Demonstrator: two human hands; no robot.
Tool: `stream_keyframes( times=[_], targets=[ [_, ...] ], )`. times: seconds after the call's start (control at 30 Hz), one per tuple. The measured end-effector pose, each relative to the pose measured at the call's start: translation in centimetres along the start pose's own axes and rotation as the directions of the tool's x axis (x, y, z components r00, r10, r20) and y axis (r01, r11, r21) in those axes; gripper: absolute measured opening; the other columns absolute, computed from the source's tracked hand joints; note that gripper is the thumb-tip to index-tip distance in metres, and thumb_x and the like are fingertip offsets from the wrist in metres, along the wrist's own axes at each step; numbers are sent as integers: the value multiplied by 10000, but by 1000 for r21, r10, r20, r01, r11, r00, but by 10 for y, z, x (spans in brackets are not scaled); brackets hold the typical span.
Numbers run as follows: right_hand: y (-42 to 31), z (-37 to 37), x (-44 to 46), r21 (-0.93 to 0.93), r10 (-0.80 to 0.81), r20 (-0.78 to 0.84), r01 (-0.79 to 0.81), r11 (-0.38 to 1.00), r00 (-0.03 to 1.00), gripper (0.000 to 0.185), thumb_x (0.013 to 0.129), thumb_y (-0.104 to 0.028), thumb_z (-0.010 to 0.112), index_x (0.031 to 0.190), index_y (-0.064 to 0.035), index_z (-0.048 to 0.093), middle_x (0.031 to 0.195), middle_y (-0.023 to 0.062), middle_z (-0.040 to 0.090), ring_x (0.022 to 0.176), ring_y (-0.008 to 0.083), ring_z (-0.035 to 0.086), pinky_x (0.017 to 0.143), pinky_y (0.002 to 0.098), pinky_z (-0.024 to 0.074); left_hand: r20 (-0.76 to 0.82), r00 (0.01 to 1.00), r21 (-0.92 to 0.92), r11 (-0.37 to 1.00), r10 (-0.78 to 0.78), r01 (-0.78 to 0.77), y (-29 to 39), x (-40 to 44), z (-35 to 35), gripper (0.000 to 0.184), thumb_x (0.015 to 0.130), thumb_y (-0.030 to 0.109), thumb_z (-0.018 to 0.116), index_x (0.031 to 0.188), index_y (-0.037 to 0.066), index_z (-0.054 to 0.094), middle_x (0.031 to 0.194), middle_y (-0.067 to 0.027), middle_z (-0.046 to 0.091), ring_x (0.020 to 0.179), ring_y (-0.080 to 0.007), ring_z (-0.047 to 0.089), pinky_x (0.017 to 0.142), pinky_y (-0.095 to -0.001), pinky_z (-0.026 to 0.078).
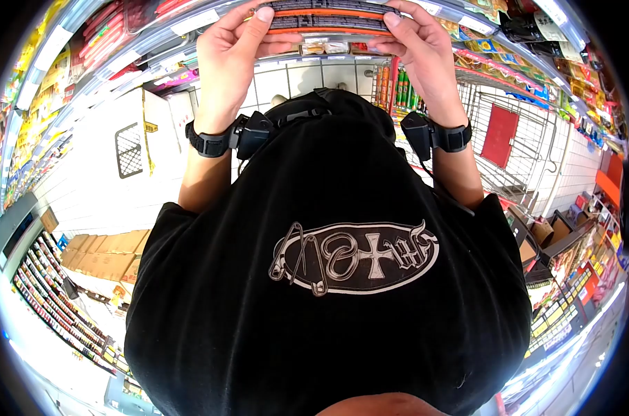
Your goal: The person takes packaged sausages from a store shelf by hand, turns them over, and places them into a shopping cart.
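Between my two hands, at the top edge of the view, is a pair of stacked thin dark packs with orange edges (328,22) and small pale print. My left hand (232,45) grips their left end, its thumb on top and fingers underneath. At the right end, my right hand (424,43) closes on them in the same way. The packs reach the frame's upper border, so part of them may be cut off. What is inside them cannot be made out. Behind my hands run shelf edges (189,24) with price labels.
Stocked shelves with colourful packets (47,97) curve along the left, with more packets (536,62) on the right. A wire cart (508,139) with a red panel stands at right, near green and orange tubes (402,87). Cardboard boxes (106,255) lie lower left. White tiled floor (300,78) shows ahead.
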State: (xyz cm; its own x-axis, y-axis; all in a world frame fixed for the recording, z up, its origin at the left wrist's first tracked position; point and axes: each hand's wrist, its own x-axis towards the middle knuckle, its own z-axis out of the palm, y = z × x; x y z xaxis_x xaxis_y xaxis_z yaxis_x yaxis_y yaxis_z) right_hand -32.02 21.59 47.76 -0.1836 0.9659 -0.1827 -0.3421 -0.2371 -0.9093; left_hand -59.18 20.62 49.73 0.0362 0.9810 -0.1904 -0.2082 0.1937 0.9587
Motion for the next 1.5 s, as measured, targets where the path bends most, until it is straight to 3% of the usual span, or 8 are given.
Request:
stream_keyframes(
  times=[0.43,0.7,1.1,1.5],
  targets=[
    [-1,4,3,30,11,21,-11,999,1000,249,1044,-115,625,1265,-10,578,959,90,726,818,185,758,728,274,645,-12,1000,-6,1000,29,-29,2,-1,0,331,1090,161,545,1341,-48,598,1041,-159,740,823,-216,762,732,-277,617],
    [-13,17,-1,-58,-31,100,37,998,994,364,1043,-95,620,1391,-8,558,1016,93,738,865,161,745,760,264,625,-37,998,29,998,52,-51,4,-1,-5,321,1089,148,543,1328,-58,600,1013,-160,737,798,-215,758,709,-286,617],
    [-4,8,3,-56,-64,170,74,996,983,382,1034,-70,627,1402,-1,553,1031,73,729,875,138,729,769,253,612,-47,997,83,995,58,-54,6,-3,-6,280,1084,143,552,1266,-60,616,1007,-146,740,781,-206,757,678,-278,613],
    [-10,10,0,-95,-9,102,18,995,995,338,1050,-81,603,1372,15,577,1029,78,729,869,129,717,768,250,607,-49,997,76,996,58,-54,-7,-1,-11,242,1058,108,599,1237,-52,628,978,-113,737,769,-175,742,697,-266,620]
  ],
)
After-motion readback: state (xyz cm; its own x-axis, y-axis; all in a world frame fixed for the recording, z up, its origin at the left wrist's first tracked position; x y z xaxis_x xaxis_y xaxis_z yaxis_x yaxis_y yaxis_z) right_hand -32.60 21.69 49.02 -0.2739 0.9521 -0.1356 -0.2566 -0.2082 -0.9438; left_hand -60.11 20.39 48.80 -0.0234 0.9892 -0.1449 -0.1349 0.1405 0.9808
